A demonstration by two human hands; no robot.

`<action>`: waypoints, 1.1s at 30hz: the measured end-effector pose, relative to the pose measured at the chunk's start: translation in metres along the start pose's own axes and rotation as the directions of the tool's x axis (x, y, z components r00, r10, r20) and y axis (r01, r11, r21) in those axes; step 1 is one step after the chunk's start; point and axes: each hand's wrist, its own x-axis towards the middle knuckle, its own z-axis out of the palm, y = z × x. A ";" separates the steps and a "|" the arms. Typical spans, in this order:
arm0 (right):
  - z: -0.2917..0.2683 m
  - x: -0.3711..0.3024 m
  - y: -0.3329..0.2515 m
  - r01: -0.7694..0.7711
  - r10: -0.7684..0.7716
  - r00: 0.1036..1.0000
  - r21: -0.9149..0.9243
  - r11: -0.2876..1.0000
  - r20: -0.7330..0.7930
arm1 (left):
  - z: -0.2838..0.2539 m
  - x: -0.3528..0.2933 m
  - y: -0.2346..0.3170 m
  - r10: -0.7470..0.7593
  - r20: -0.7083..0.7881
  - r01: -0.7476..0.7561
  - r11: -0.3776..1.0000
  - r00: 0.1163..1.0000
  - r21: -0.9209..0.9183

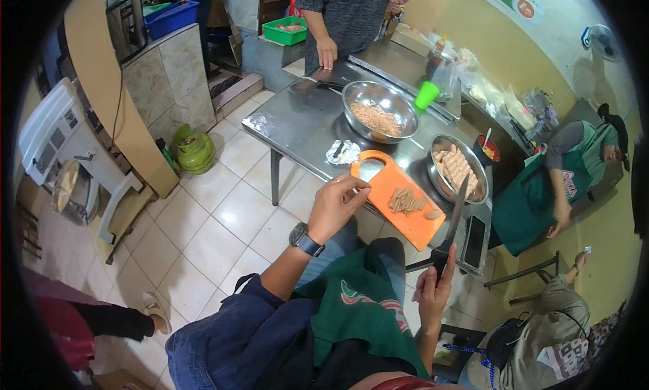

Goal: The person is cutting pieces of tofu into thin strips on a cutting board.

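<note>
My right hand (433, 292) grips the black handle of a knife (460, 211), its blade pointing up and away beside the board. My left hand (336, 206) hovers by the board's near left edge, fingers loosely bent, a gap between thumb and fingertips, and nothing visible in it. The orange cutting board (382, 173) has a large handle hole and lies slanted over the table's near edge. Thin brownish strips (406, 200) are heaped on it, with a small rounded piece (433, 215) apart from them. Right of the board, a steel bowl (433, 161) holds pale sausage-like pieces (455, 165).
On the steel table (291, 116) stand a larger bowl (348, 96) of chopped food, crumpled foil (343, 152), a green cup (426, 94) and a dark phone (475, 233). One person's hand (327, 52) rests at the far edge. A person in a green apron (527, 200) is at right.
</note>
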 end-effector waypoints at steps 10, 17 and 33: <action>-0.012 -0.003 -0.003 -0.061 0.078 0.974 0.087 0.994 -0.211 | 0.003 0.005 -0.018 -0.049 0.195 0.034 0.996 0.980 0.082; -0.037 -0.014 0.028 -0.139 0.150 0.958 0.064 0.988 -0.243 | 0.062 0.009 -0.043 -0.039 0.398 -0.016 0.991 0.917 0.133; -0.065 0.008 0.071 -0.240 0.273 0.940 0.171 0.956 -0.205 | 0.105 0.047 -0.072 -0.071 0.468 0.029 0.995 0.881 0.098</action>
